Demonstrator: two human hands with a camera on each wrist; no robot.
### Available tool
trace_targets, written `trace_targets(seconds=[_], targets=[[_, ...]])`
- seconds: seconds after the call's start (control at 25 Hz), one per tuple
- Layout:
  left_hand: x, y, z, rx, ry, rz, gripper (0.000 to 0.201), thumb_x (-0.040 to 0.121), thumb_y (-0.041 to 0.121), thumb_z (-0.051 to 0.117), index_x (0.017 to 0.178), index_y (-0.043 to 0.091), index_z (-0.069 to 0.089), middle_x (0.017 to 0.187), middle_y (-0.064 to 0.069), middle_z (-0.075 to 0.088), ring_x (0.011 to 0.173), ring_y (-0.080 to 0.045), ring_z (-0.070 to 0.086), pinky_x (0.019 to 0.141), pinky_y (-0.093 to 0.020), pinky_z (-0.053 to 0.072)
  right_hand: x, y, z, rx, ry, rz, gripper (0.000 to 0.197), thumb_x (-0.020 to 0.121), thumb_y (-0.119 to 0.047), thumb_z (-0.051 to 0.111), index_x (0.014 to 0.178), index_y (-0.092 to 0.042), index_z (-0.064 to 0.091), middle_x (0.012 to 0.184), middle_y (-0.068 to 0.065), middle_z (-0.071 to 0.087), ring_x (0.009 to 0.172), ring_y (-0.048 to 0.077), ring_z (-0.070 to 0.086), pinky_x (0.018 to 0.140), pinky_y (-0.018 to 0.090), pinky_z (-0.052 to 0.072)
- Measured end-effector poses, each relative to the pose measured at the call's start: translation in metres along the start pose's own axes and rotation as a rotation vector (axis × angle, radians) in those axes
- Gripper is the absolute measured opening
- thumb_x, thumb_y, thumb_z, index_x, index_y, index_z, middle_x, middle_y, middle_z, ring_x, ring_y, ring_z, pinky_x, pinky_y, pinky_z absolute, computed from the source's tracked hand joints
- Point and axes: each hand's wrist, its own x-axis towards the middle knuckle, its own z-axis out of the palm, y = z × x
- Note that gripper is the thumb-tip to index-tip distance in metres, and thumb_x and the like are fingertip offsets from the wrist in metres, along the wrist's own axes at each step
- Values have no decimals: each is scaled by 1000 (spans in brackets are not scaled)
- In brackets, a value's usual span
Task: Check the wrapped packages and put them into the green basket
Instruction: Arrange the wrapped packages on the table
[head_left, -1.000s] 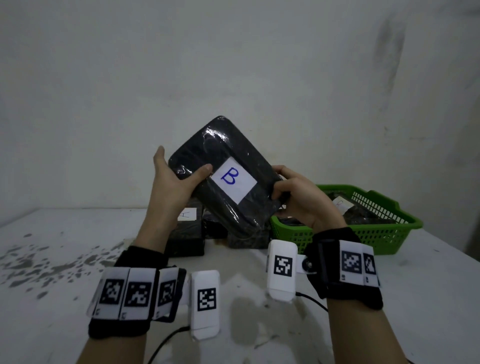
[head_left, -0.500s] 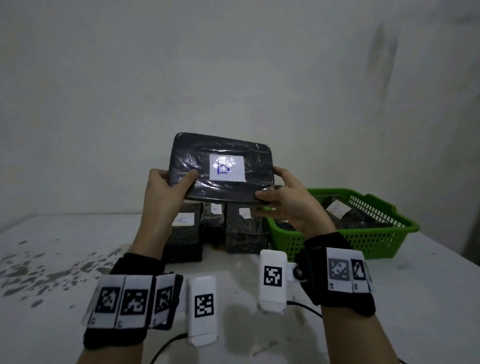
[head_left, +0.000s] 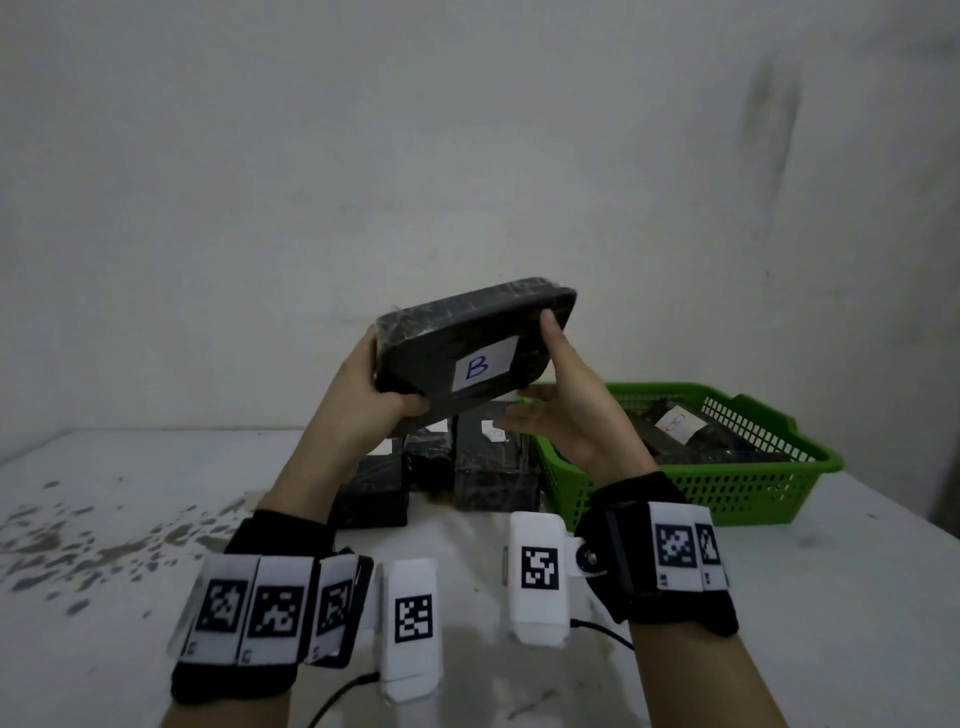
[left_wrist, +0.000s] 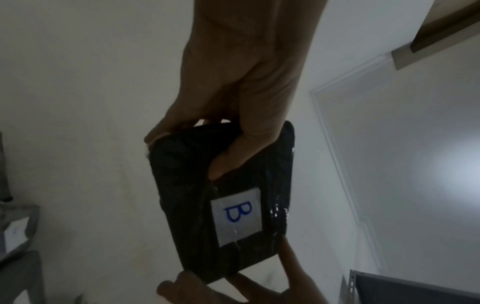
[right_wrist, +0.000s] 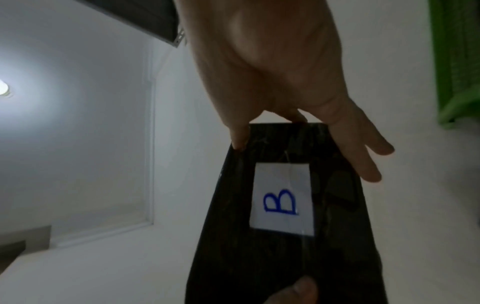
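Observation:
A black plastic-wrapped package (head_left: 426, 353) with a white label marked B (head_left: 478, 366) is held in the air above the table, tilted with its right end higher. My left hand (head_left: 363, 395) grips its left end, thumb on the labelled face and fingers behind; the left wrist view shows this hand (left_wrist: 246, 92) on the package (left_wrist: 187, 195). My right hand (head_left: 561, 389) brackets the right end, with the thumb up the end and straight fingers under the lower edge. The right wrist view shows the right hand (right_wrist: 272, 72) and package (right_wrist: 335, 226). The green basket (head_left: 727, 483) stands at right.
Three more black wrapped packages (head_left: 493, 467) stand on the white table behind my hands, left of the basket. The basket holds several wrapped packages, one with a white label (head_left: 675, 426). Dark stains (head_left: 104, 540) mark the table at left. A white wall is close behind.
The package has turned from level to tilted, right end up, top edge leaning away. My right hand has shifted from gripping the lower right corner to spread fingers with the thumb up the end.

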Motion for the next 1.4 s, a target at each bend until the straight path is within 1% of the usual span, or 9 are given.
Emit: trace_targets(seconds=[0.16,0.28,0.4,0.6,0.76,0.88,0.96,1.2,1.4], targets=[[-6,5,0,12,-202,40,50,77,2,68,117,24,47,108,9,60,93,1,60,75,-12,52,5,3,0,277,-14,-7,89,62,-57,71,132,-15,36,128,25,49,110,45,57,77,63,52],[-7,5,1,170,-270,100,51,77,5,70,116,29,47,115,6,56,90,13,56,74,-3,44,2,1,5,273,-52,-33,60,79,-48,62,115,-3,48,117,26,60,105,42,62,82,58,53],[-7,1,7,351,-289,109,62,75,14,73,126,31,42,116,4,57,103,-9,58,79,-16,47,-5,2,18,49,-112,-63,41,91,-40,51,107,-3,58,101,14,67,93,27,66,79,39,57],[4,-8,-5,299,48,-102,66,74,50,63,127,18,41,112,-6,62,92,-23,63,72,-35,56,-14,17,47,-393,-305,-188,44,89,-43,53,131,-33,43,116,-14,59,102,1,58,84,15,48],[14,-27,-33,-202,247,-336,50,91,29,48,130,0,37,125,-28,51,92,-34,62,60,-45,57,-12,34,58,-552,-352,-202,37,90,-38,55,126,-32,47,119,-11,59,108,1,55,95,24,43],[21,-54,-75,-476,445,-474,45,97,23,41,136,2,33,134,-25,43,113,-40,51,70,-54,51,-13,35,57,-596,-308,-161,50,90,-45,51,137,-28,42,131,2,54,116,12,52,97,31,42],[19,-79,-101,-493,520,-605,47,93,25,48,136,8,38,134,-19,48,111,-37,53,61,-49,53,-15,32,56,-595,-275,-173,49,90,-45,49,136,-26,43,125,1,56,113,12,52,97,32,43],[13,-127,-118,-566,538,-869,47,95,35,45,135,10,42,138,-13,48,127,-31,45,95,-42,42,-9,37,54,-601,-210,-158,43,88,-47,51,126,-27,50,115,-1,61,112,15,55,102,42,43],[27,-150,-113,-207,469,-752,56,96,43,38,135,3,41,135,-15,49,122,-34,51,80,-36,50,0,42,49,-586,-193,-139,35,86,-50,54,116,-33,50,119,6,59,107,17,58,98,40,47]])
